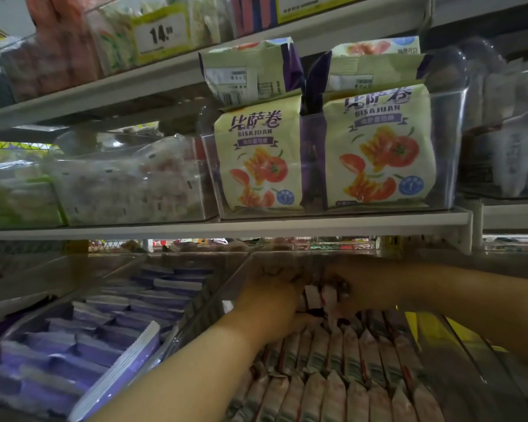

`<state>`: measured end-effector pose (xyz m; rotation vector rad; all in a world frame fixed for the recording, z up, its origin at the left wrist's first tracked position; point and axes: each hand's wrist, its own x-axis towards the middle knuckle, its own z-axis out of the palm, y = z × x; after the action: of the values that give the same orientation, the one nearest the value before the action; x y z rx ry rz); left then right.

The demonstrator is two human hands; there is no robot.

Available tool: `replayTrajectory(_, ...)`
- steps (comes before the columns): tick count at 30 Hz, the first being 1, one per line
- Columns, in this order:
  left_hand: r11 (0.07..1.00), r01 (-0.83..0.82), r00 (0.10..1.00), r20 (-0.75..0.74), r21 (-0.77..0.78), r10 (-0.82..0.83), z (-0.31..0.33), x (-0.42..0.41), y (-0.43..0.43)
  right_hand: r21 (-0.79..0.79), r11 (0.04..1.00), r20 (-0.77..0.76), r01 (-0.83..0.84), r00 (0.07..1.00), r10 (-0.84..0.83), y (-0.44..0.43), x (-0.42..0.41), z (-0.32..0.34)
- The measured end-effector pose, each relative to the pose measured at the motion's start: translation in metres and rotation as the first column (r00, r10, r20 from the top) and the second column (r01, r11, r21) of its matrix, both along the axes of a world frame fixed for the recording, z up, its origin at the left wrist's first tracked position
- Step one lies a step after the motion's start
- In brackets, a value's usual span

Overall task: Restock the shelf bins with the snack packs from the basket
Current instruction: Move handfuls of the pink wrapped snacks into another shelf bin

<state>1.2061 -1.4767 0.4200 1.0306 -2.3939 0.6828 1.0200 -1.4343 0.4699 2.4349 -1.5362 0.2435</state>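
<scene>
Both my hands reach deep into a clear shelf bin (195, 318) on the lower shelf. My left hand (272, 296) and my right hand (348, 290) together grip a small bunch of red-and-white snack packs (314, 296) at the back of the bin. Rows of the same red-and-white packs (342, 379) stand on edge in the front of this bin. The basket is out of view.
A bin of purple packs (104, 339) sits to the left. On the shelf above, a clear bin (448, 153) holds yellow Bisajuan bags (378, 147); another bin (128, 181) holds pale packets. The shelf edge (256, 228) hangs just above my hands.
</scene>
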Motion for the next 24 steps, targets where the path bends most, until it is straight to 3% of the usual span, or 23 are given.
replayTrajectory(3, 0.998, 0.016, 0.997, -0.071, 0.054, -0.012, 0.002, 0.007, 0.017, -0.017, 0.998, -0.125, 0.064, 0.99, -0.065, 0.014, 0.006, -0.003)
replayTrajectory(7, 1.0, -0.017, 0.972, -0.233, 0.0, 0.017, 0.005, 0.028, 0.056, -0.072, 0.997, -0.093, 0.028, 0.995, -0.035, 0.045, 0.02, -0.007)
replayTrajectory(11, 0.99, 0.056, 0.859, -0.499, -0.126, -0.113, -0.012, 0.065, 0.109, -0.169, 0.983, -0.021, 0.073, 0.997, -0.078, 0.086, 0.06, -0.019)
replayTrajectory(14, 0.96, 0.025, 0.741, -0.639, -0.278, -0.205, -0.036, 0.105, 0.144, -0.405, 0.909, 0.003, -0.1, 0.994, 0.111, 0.125, 0.106, -0.04)
replayTrajectory(16, 0.946, -0.035, 0.685, -0.697, -0.322, -0.211, -0.06, 0.135, 0.165, -0.46, 0.863, 0.018, -0.209, 0.969, 0.244, 0.146, 0.143, -0.061)
replayTrajectory(21, 0.937, -0.221, 0.654, -0.754, -0.269, -0.062, -0.138, 0.21, 0.213, -0.379, 0.837, 0.028, -0.395, 0.899, 0.437, 0.171, 0.238, -0.131)
replayTrajectory(24, 0.935, -0.324, 0.608, -0.789, -0.146, 0.088, -0.189, 0.256, 0.24, -0.253, 0.83, 0.021, -0.497, 0.855, 0.518, 0.172, 0.294, -0.18)
